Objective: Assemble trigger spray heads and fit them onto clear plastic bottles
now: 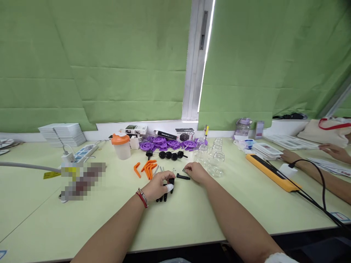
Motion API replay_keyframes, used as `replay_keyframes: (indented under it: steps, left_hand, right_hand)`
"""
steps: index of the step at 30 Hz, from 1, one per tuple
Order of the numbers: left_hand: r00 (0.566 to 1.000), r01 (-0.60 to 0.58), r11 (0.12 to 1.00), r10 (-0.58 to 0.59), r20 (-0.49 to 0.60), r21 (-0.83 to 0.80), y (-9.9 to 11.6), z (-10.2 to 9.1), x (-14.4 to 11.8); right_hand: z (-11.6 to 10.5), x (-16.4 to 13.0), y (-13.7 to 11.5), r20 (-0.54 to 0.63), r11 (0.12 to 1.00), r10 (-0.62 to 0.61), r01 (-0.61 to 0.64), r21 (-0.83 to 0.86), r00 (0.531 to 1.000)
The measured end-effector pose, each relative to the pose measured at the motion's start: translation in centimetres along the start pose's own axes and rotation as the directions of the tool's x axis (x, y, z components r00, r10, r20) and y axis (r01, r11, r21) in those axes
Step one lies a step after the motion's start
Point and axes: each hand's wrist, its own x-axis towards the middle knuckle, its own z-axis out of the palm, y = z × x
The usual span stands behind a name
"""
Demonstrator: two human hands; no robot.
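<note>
Left hand [157, 185] is closed on a black part [172, 180], thumb against its near side, w/ loose black parts [165, 197] just below on the surface [181, 219]. Right hand [196, 172] has its fingertips drawn together at a small metal bit [184, 170] — pinched or only touched, can't tell.

Key relation: the black tube [183, 176] lies b/w my two hands, long axis approx. left–right, R end slightly nearer me. Its L end is just beside the black part, apart from it; its R end sits right by my curled R fingers — contact unclear. Both hands v. close, R prob. nearer. Orange pieces [148, 170] lie beyond L hand, off to the left.
</note>
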Motion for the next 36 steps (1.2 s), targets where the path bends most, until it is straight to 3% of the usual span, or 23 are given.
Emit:
replay_keyframes:
  steps: [9, 18, 36]
  left_hand:
    - [1.0, -0.011, 0.999, 0.011, 0.008, 0.03, 0.1, -0.1, 0.0]
    - [1.0, 0.002, 1.0, -0.002, 0.019, 0.019, 0.2, -0.2, 0.0]
    - [1.0, 0.0, 0.999, -0.001, 0.026, 0.043, 0.3, -0.4, -0.1]
  right_hand:
    - [-0.4, -0.2, -0.4, 0.075, 0.997, -0.023, 0.028, -0.067, 0.997]
    - [-0.9, -0.2, -0.1, 0.145, 0.997, 0.054, -0.046, -0.063, 0.988]
    - [-0.4, 0.1, 0.9, 0.054, 1.0, -0.014, 0.015, -0.018, 0.998]
